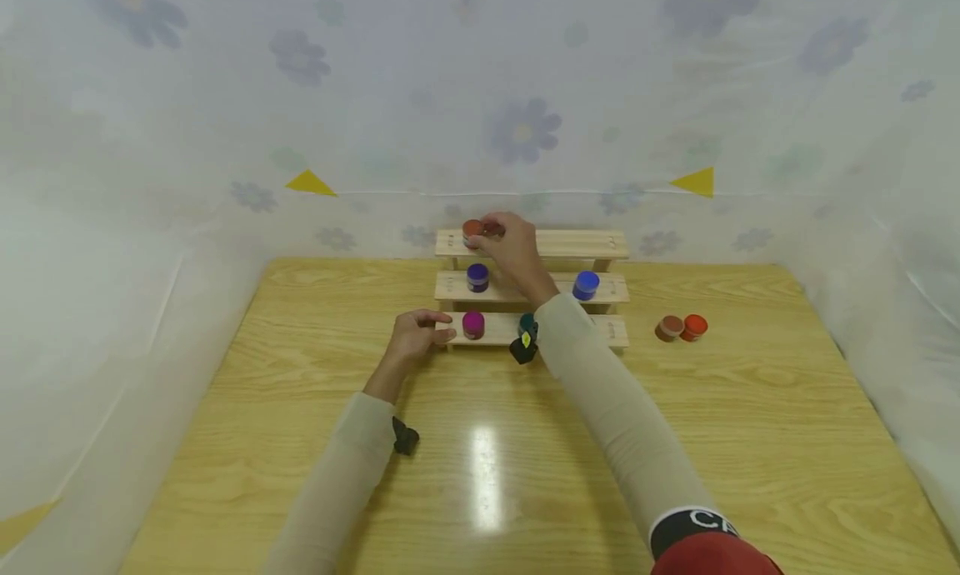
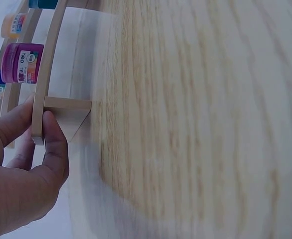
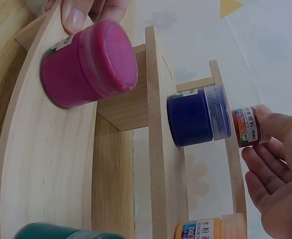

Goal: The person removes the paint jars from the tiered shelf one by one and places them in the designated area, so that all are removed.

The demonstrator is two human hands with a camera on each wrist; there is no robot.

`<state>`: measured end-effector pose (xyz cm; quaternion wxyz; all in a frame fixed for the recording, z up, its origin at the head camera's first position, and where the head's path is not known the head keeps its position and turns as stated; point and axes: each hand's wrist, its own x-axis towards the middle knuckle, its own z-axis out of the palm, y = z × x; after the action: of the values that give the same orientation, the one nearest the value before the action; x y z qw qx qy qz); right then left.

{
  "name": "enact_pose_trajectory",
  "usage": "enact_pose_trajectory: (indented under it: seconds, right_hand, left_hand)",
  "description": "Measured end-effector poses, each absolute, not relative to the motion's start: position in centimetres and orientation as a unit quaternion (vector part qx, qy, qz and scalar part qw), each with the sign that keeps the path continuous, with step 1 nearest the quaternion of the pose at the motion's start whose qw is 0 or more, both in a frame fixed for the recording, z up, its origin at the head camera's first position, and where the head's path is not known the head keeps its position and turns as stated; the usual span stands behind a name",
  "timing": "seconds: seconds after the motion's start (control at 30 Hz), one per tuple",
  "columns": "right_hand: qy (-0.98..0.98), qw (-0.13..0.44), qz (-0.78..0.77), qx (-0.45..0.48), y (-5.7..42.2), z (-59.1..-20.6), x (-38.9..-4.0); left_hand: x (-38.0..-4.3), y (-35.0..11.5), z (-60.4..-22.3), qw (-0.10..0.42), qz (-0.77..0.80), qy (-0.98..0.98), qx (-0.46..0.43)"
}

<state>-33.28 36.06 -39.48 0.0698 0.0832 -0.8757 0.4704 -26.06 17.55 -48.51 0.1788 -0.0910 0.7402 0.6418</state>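
Observation:
A three-step wooden rack stands at the back of the table with paint jars on it. At the left end of its top step, my right hand grips a reddish-brown paint jar between thumb and fingers. My left hand pinches the left end of the bottom step, as the left wrist view shows. Close to that hand sits a magenta jar, with a teal jar farther right. The middle step carries a dark blue jar, an orange jar and a brighter blue jar. My right arm hides the orange one from the head view.
Right of the rack, a brown jar and a red jar stand side by side on the wooden table. A flower-patterned sheet with yellow triangles hangs behind. A red-and-black item intrudes at the bottom right.

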Motion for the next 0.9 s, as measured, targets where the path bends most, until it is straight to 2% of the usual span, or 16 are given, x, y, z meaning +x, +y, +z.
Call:
enact_pose_trajectory:
  seconds: [0.33,0.7,0.9]
  right_hand:
    - [-0.873,0.057,0.479,0.074,35.8,-39.4,-33.3]
    - [-0.876,0.059,0.474,0.061,36.0,-38.6,-32.8]
    - [-0.876,0.079,0.468,0.08,36.5,-38.4,-32.6]
  left_hand:
    - [-26.0,17.4,-48.5,0.159,0.621,0.762,-0.09]
    - [-26.3,17.0,-48.4,0.163,0.62,0.762,-0.093]
    - [-26.5,16.8,-48.3,0.164,0.616,0.765,-0.092]
